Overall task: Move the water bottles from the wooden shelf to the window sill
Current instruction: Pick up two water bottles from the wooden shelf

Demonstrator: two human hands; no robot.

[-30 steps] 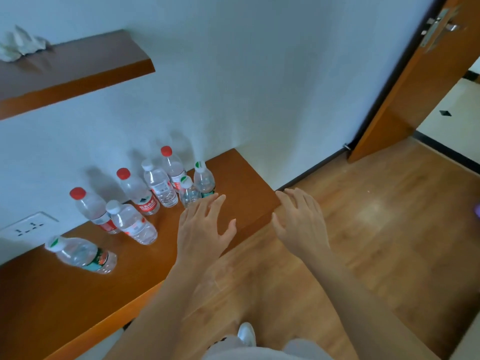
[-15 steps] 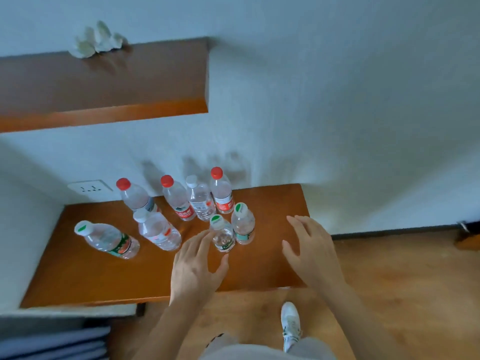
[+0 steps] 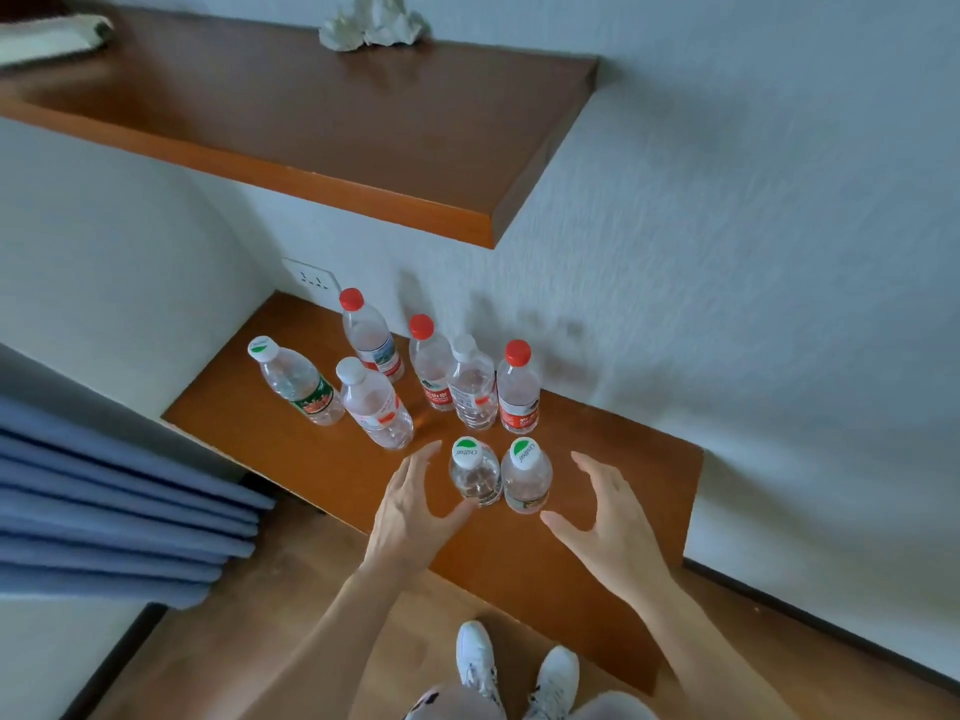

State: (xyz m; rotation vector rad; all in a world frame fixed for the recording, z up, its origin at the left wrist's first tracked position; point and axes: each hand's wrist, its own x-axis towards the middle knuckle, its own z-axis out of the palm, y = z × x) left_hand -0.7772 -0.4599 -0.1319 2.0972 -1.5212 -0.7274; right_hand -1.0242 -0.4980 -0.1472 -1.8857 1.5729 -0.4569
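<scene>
Lower shelf: eight water bottles, all upright.
Front pair: two white-capped bottles, side by side, touching.
Left hand: spread wide, thumb at the left bottle.
Right hand: spread wide, just beside the right bottle.
Upper shelf: pale crumpled object.

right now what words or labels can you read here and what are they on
"C'estbon": printed on the white-and-green cap of the front left bottle.
"C'estbon": on the cap of the front right bottle.
Red labels on the back bottles: print too blurred to read.
Green label on the leftmost bottle: unreadable.
</scene>
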